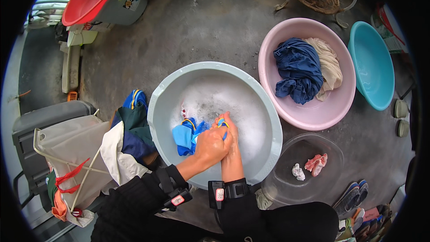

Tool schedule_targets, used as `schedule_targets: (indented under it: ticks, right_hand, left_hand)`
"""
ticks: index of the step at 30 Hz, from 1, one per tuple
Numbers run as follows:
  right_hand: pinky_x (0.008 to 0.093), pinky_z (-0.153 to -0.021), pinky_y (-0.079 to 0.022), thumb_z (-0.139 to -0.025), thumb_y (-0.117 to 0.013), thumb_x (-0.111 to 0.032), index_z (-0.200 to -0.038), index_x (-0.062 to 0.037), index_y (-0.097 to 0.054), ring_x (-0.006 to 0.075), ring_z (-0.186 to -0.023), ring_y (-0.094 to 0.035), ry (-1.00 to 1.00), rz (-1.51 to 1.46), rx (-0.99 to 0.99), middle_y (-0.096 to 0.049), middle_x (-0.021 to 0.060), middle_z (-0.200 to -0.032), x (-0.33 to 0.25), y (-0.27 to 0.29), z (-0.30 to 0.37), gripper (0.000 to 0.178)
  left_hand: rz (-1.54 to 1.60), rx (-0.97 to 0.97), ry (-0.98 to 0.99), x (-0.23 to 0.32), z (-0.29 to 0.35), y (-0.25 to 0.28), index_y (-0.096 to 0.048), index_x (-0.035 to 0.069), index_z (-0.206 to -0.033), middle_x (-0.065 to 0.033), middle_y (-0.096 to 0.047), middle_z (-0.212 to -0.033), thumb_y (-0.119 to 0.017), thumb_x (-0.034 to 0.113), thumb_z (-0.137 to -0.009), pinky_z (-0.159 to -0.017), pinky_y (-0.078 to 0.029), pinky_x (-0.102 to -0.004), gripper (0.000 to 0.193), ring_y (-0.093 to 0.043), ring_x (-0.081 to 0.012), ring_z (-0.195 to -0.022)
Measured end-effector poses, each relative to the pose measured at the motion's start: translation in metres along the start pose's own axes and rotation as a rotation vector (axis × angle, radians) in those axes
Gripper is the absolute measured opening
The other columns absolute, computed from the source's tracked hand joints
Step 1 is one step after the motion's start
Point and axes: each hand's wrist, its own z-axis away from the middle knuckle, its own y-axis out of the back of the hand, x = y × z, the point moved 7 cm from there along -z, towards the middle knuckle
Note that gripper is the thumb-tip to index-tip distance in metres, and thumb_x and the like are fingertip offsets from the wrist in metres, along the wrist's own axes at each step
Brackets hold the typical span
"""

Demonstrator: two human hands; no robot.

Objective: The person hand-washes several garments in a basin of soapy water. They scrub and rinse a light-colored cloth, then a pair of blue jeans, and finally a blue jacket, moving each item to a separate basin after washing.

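Observation:
Over a large pale grey-blue basin [157,107] of sudsy water, my two hands are together on a wet blue garment [182,136] with light blue parts and yellow trim. My left hand [211,145] is a fist around a bunched, yellow-edged part of it. Just beside and partly behind that fist, my right hand [232,141] has its fingers curled against the same bunch; the left hand hides part of its grip. The rest of the garment lies in the foam to the left of my hands.
Right of the basin stand a pink tub [271,94] with navy and cream cloth, a turquoise basin [376,76], and a clear tub [280,179] holding small white and pink cloths. At left, clothes drape over a fabric hamper [74,136]. Shoes [347,197] lie at lower right.

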Motion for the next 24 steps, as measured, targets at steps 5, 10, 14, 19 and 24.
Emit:
schedule_targets:
  ticks: [5, 10, 14, 19, 24]
  right_hand:
    - [0.0293, -0.064, -0.049, -0.096, -0.050, -0.026, -0.092, -0.0090, -0.055, 0.0143, -0.072, -0.056, 0.027, 0.087, 0.154, -0.056, 0.0023, -0.082, -0.001, 0.022, 0.003, 0.019]
    - [0.0300, -0.065, -0.048, -0.097, -0.049, -0.030, -0.092, -0.0075, -0.058, 0.0142, -0.075, -0.056, 0.064, 0.275, 0.196, -0.056, 0.0021, -0.087, -0.010, 0.027, -0.001, 0.025]
    - [0.0384, -0.084, -0.052, -0.099, -0.046, -0.031, -0.110, -0.0017, -0.052, 0.0229, -0.091, -0.062, 0.095, -0.019, 0.123, -0.060, 0.0097, -0.100, -0.030, 0.020, -0.020, 0.032]
    - [0.0337, -0.085, -0.046, -0.093, -0.057, -0.023, -0.113, 0.0061, -0.055, 0.0230, -0.098, -0.057, 0.316, 0.308, 0.209, -0.058, 0.0139, -0.113, -0.063, 0.046, -0.039, 0.036]
    - [0.0332, -0.081, -0.047, -0.088, -0.056, -0.014, -0.120, 0.0079, -0.052, 0.0221, -0.098, -0.057, 0.225, 0.562, 0.427, -0.058, 0.0143, -0.115, -0.043, 0.071, -0.051, 0.040]
  left_hand:
    - [-0.050, 0.113, 0.121, -0.014, -0.005, -0.005, -0.062, 0.001, -0.071, -0.0243, -0.061, -0.068, -0.053, 0.025, -0.086, -0.059, -0.048, -0.0491, 0.030, -0.059, -0.0432, -0.063]
    - [0.057, 0.064, 0.098, -0.026, -0.015, -0.015, -0.062, 0.001, -0.071, -0.0246, -0.060, -0.067, -0.054, 0.026, -0.086, -0.059, -0.047, -0.0498, 0.031, -0.058, -0.0439, -0.063]
    - [0.132, 0.274, 0.233, -0.095, -0.036, -0.016, -0.061, 0.000, -0.082, -0.0270, -0.061, -0.074, -0.053, 0.033, -0.091, -0.067, -0.047, -0.0475, 0.035, -0.059, -0.0444, -0.072]
    - [0.083, 0.089, -0.058, -0.137, -0.052, -0.069, -0.051, -0.004, -0.117, -0.0306, -0.056, -0.111, -0.052, 0.036, -0.092, -0.089, -0.043, -0.0448, 0.047, -0.054, -0.0457, -0.102]
    - [-0.263, -0.317, 0.236, -0.133, -0.049, -0.102, -0.056, -0.003, -0.118, -0.0282, -0.062, -0.103, -0.061, 0.009, -0.077, -0.079, -0.050, -0.0464, 0.043, -0.062, -0.0419, -0.092]
